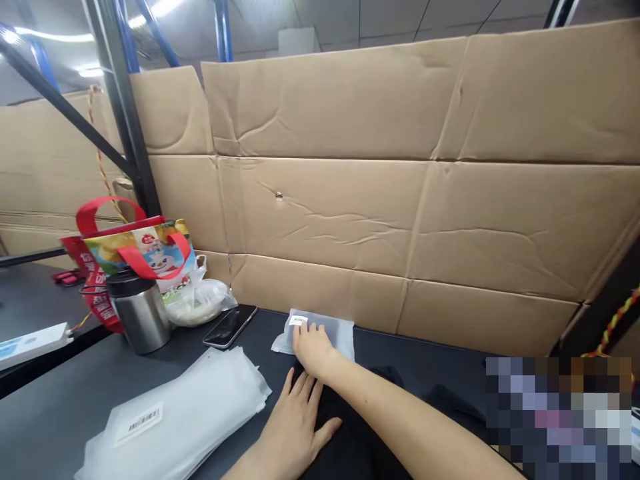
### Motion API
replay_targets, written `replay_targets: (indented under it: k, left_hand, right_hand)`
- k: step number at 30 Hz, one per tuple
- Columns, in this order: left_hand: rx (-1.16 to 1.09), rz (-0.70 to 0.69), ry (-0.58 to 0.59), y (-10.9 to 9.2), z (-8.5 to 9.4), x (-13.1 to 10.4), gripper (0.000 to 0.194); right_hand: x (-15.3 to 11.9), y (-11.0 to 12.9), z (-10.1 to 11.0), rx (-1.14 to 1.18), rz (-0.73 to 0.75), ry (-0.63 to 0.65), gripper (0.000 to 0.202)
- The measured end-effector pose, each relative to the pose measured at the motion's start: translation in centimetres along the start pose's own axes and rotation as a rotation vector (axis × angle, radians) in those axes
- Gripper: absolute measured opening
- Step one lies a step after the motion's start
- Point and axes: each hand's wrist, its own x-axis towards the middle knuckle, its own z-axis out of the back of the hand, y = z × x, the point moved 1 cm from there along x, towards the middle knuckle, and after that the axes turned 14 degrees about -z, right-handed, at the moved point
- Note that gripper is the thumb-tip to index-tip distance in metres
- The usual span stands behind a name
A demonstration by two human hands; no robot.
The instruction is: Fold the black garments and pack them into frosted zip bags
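Observation:
My right hand [314, 348] reaches forward over a frosted plastic bag [341, 333] with a small white label near its top left corner. Its fingers are extended and rest on the bag, apart from each other. Closer to me, my left hand [295, 417] lies flat with thumb and fingers spread on a black cloth [345, 433]. My right forearm covers part of the cloth. Left of my left hand is a stack of frosted plastic bags [190, 400], the top one bearing a barcode label [143, 421].
A black phone [231, 325], a steel flask [143, 320], a knotted white plastic bag [200, 300] and a colourful tote bag [150, 247] stand at the back left. A tall cardboard sheet [325, 220] walls off the rear of the dark table [65, 413]. A blurred patch hides the lower right.

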Motion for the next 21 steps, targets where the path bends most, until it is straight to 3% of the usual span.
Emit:
replay_targets:
  k: [7,11,15,18,21]
  left_hand:
    - [0.039,-0.032,-0.059,0.2,-0.8,-0.4,0.062]
    - [0.077,-0.019,-0.045,0.2,-1.0,-0.4,0.064]
    - [0.020,0.012,-0.006,1.1,-0.9,0.2,0.064]
    - [-0.066,0.083,-0.182,1.9,0.3,0.4,0.057]
    - [-0.201,0.172,-0.438,1.6,2.6,0.2,0.060]
  right_hand:
    - [0.2,-1.6,-0.4,0.081,-0.111,0.029,0.032]
    - [-0.8,-4.8,0.3,0.207,-0.128,-0.014,0.032]
    - [-3.4,-9.2,3.3,0.364,-0.131,-0.068,0.027]
    - [-7.0,-12.7,6.9,0.469,-0.077,-0.073,0.026]
    - [-11.1,-15.2,9.2,0.635,0.050,0.104,0.011]
